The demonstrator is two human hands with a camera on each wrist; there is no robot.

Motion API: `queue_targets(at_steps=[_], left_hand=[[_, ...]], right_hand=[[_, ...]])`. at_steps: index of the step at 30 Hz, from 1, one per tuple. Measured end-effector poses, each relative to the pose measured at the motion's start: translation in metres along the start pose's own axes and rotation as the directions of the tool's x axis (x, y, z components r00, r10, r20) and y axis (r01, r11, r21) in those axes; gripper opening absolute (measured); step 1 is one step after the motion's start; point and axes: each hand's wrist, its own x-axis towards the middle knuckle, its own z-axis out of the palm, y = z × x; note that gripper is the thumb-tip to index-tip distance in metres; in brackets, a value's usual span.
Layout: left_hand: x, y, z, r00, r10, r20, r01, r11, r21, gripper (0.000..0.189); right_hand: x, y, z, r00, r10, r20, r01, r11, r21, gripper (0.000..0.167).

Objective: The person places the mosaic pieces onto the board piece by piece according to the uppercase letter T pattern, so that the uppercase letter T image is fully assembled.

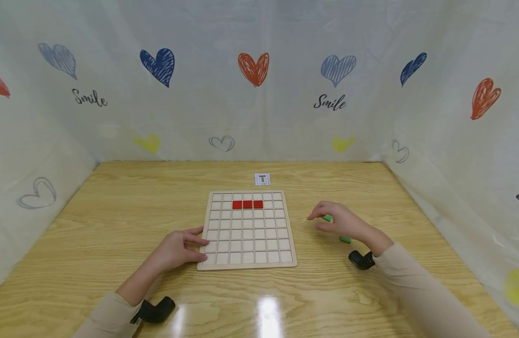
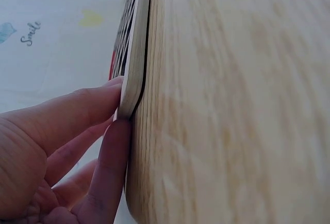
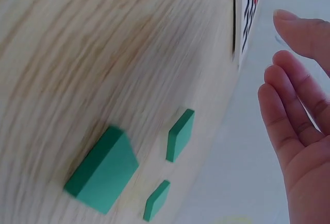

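A square wooden grid board (image 1: 247, 268) lies on the table with three red tiles (image 1: 247, 204) side by side in its second row from the top. My left hand (image 1: 181, 249) rests on the board's lower left edge; in the left wrist view its fingertips touch the board's rim (image 2: 135, 69) near a corner. To the right of the board hovers my right hand (image 1: 337, 219), fingers loosely bent, nothing between them. Green tiles (image 1: 345, 239) lie below and around it, partly hidden by the hand. The right wrist view shows three, the nearest being a green tile (image 3: 105, 170).
Behind the board lies a small pattern card (image 1: 262, 179) with a red and green T on a grid. The wooden table (image 1: 115, 211) is bordered at the back and sides by a white curtain (image 1: 204, 103) printed with hearts.
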Motion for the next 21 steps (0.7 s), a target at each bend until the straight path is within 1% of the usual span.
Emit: queue_targets(at_steps=[10,21], left_hand=[[0.000,0.002,0.000,1.000,-0.014,-0.006,0.014,1.000,0.005,0.035],[-0.001,0.003,-0.001,1.000,-0.002,0.009,0.002,1.000,-0.018,0.035]], right_hand=[[-0.023,0.004,-0.007,0.999,-0.029,-0.042,0.027,0.998,-0.053,0.024],[-0.042,0.010,-0.009,0.998,-0.009,-0.060,0.004,0.996,-0.089,0.027]])
